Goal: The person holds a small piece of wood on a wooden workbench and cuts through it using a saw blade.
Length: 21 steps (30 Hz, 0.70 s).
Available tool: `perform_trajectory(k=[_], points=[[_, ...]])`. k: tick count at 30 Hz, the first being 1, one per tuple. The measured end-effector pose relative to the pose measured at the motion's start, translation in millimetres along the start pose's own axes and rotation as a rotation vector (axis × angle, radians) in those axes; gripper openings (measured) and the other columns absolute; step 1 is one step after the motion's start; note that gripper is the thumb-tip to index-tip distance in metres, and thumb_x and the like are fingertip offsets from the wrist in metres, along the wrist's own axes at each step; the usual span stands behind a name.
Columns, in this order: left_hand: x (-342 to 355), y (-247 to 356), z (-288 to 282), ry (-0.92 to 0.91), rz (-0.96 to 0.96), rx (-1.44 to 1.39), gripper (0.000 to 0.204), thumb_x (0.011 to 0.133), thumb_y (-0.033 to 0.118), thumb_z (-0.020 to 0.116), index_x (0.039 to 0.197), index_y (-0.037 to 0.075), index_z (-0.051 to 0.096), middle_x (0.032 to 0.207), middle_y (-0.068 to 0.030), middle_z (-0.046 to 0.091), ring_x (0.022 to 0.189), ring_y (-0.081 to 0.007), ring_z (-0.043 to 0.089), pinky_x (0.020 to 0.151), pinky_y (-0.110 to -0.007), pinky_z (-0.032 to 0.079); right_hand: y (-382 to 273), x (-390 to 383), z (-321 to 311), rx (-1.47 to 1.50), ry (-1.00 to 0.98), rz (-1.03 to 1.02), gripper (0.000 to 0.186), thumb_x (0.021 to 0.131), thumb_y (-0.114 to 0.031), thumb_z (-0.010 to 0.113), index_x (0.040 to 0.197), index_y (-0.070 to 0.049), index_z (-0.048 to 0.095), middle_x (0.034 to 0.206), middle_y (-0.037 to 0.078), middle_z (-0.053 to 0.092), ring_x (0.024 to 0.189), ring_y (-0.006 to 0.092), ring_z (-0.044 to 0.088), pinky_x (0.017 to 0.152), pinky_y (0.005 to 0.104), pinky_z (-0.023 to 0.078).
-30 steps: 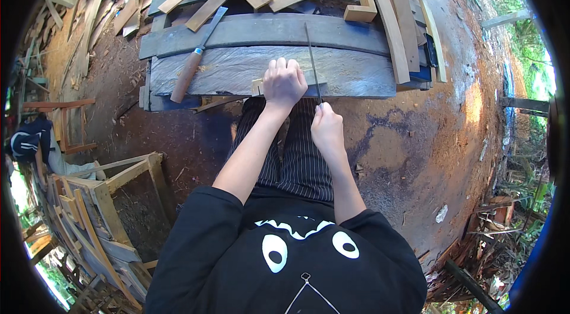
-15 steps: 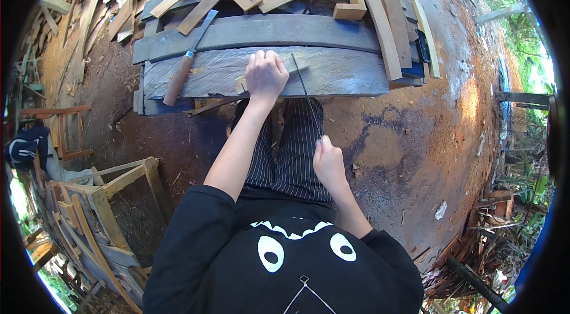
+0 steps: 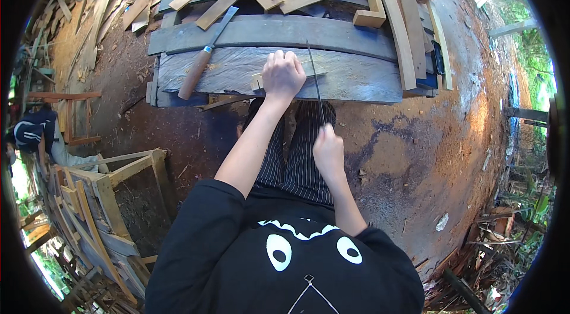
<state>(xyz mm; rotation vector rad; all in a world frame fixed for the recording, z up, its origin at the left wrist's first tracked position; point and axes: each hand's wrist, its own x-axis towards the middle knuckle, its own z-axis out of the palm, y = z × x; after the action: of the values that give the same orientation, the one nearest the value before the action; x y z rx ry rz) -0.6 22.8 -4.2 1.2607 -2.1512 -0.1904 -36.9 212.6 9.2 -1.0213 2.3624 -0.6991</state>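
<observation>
The grey plank [image 3: 356, 79] lies across the stacked boards and serves as your bench. Near its left end a big knife [image 3: 202, 59] with a wooden handle rests at a slant, out of the way of your hands. Your left hand [image 3: 283, 75] is closed down over a small pale wood piece [image 3: 257, 81] at the plank's near edge, probably to pin it against slipping. Your right hand [image 3: 328, 149] is fisted round the lower end of a thin saw blade [image 3: 314, 76], which runs up across the plank just right of the pinned piece.
</observation>
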Motion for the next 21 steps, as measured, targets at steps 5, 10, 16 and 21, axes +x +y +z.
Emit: perform_trajectory(k=[5, 10, 16, 21], points=[[-1, -6, -2, -0.051, 0.064, -0.053, 0.012, 0.077, 0.013, 0.056, 0.068, 0.006, 0.056, 0.073, -0.0105, 0.055, 0.074, -0.0288, 0.057, 0.064, -0.041, 0.049, 0, -2, -6, 0.032, -0.04, -0.023, 0.019, 0.092, -0.016, 0.044, 0.085, 0.001, 0.049, 0.068, 0.03, 0.058, 0.067, 0.0476, 0.058, 0.057, 0.055, 0.046], [-4, -3, -2, -0.045, 0.076, -0.046, 0.012, 0.076, 0.013, 0.056, 0.066, 0.007, 0.054, 0.073, -0.0108, 0.055, 0.075, -0.0284, 0.057, 0.063, -0.039, 0.049, -29, 55, 8, 0.026, 0.063, -0.063, 0.022, 0.092, -0.017, 0.045, 0.082, 0.002, 0.05, 0.07, 0.03, 0.058, 0.07, 0.0475, 0.058, 0.059, 0.0535, 0.045], [0, -14, -1, 0.01, -0.008, 0.024, 0.01, 0.076, 0.014, 0.056, 0.069, 0.006, 0.056, 0.074, -0.0104, 0.056, 0.075, -0.0288, 0.057, 0.063, -0.04, 0.049, -4, -3, -4, -0.003, -0.08, 0.002, 0.018, 0.092, -0.018, 0.045, 0.087, -0.001, 0.048, 0.069, 0.03, 0.058, 0.07, 0.0484, 0.059, 0.06, 0.0558, 0.046], [-5, -10, -7, -0.025, 0.06, -0.024, 0.012, 0.077, 0.014, 0.055, 0.068, 0.006, 0.056, 0.074, -0.0104, 0.056, 0.075, -0.0287, 0.057, 0.064, -0.041, 0.049, -11, 7, -6, 0.024, -0.04, -0.042, 0.017, 0.091, -0.017, 0.045, 0.086, -0.001, 0.048, 0.069, 0.03, 0.058, 0.07, 0.0487, 0.058, 0.06, 0.0558, 0.046]])
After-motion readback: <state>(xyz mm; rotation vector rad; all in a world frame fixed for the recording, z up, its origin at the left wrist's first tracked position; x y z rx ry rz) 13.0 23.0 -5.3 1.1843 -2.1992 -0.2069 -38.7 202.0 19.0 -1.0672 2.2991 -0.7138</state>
